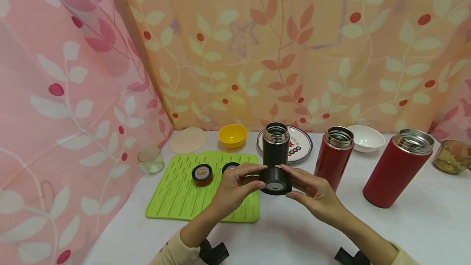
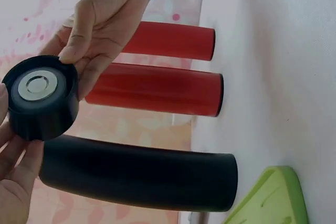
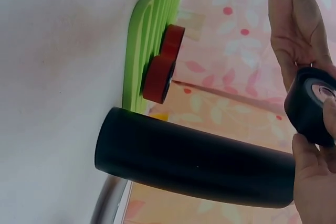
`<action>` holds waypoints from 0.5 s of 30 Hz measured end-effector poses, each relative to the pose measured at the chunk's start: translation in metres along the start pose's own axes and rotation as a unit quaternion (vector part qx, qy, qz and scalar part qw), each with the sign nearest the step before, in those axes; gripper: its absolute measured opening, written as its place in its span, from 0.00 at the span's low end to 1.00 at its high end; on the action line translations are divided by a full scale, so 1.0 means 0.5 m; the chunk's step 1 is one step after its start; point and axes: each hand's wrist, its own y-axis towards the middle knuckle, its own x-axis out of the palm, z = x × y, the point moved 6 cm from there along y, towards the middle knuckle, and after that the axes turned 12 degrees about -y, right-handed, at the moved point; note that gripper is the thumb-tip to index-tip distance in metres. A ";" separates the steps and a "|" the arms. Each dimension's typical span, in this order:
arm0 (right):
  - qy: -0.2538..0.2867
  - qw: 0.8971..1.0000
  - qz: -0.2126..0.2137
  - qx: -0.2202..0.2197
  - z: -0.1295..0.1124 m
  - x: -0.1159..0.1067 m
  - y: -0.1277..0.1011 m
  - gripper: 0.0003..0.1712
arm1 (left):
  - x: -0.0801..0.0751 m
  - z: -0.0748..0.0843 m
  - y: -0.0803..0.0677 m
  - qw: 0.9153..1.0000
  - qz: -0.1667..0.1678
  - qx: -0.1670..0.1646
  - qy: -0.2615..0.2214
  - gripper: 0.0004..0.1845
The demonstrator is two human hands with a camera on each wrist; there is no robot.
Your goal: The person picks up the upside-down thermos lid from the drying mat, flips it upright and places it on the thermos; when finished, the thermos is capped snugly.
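Note:
Both hands hold a black flask lid (image 1: pixel 275 181) up in front of the black flask (image 1: pixel 276 148), its inner side with a pale round disc turned to the head camera. My left hand (image 1: pixel 235 185) pinches the lid's left side between thumb and fingers. On its right side, my right hand (image 1: pixel 314 195) grips it the same way. The flask stands upright with its steel mouth uncovered; the lid (image 3: pixel 310 111) is apart from that mouth. Two red lids sit on the green mat, one red lid (image 1: pixel 202 176) in plain sight, the other (image 1: pixel 229 165) partly behind my left hand.
A medium red flask (image 1: pixel 333 158) and a larger red flask (image 1: pixel 397 171), both lidless, stand to the right. The green mat (image 1: pixel 173 199) lies left. Behind are a yellow bowl (image 1: pixel 232 136), plate (image 1: pixel 299 144) and white bowl (image 1: pixel 366 139). Glass cups (image 1: pixel 151 160) stand at either side.

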 end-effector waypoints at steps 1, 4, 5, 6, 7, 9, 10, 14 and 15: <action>-0.001 1.000 0.001 -0.004 0.000 -0.001 0.001 0.37 | 0.001 0.003 0.000 1.000 -0.001 0.010 0.008 0.20; -0.001 1.000 0.004 0.007 0.003 -0.005 0.004 0.38 | 0.004 0.014 -0.001 0.998 -0.003 0.047 0.032 0.19; -0.002 1.000 0.005 0.016 0.004 -0.006 0.004 0.37 | 0.005 0.019 -0.001 0.997 -0.005 0.062 0.040 0.20; -0.003 1.000 0.006 0.025 0.006 -0.007 0.004 0.36 | 0.006 0.023 -0.002 0.996 -0.008 0.077 0.046 0.20; -0.006 0.999 0.006 0.032 0.008 -0.008 0.004 0.35 | 0.007 0.026 -0.002 0.995 -0.011 0.091 0.050 0.20; -0.003 0.999 0.003 0.044 0.011 -0.007 0.004 0.32 | 0.010 0.034 -0.004 0.990 -0.017 0.125 0.065 0.20; 0.003 0.999 -0.002 0.048 0.011 -0.006 0.004 0.31 | 0.012 0.038 -0.005 0.986 -0.019 0.144 0.078 0.20; 0.033 0.998 -0.013 0.045 0.009 0.000 0.002 0.29 | 0.017 0.050 -0.012 0.967 -0.017 0.216 0.134 0.20; 0.040 0.998 -0.012 0.043 0.008 0.001 0.001 0.28 | 0.019 0.053 -0.014 0.962 -0.015 0.231 0.146 0.20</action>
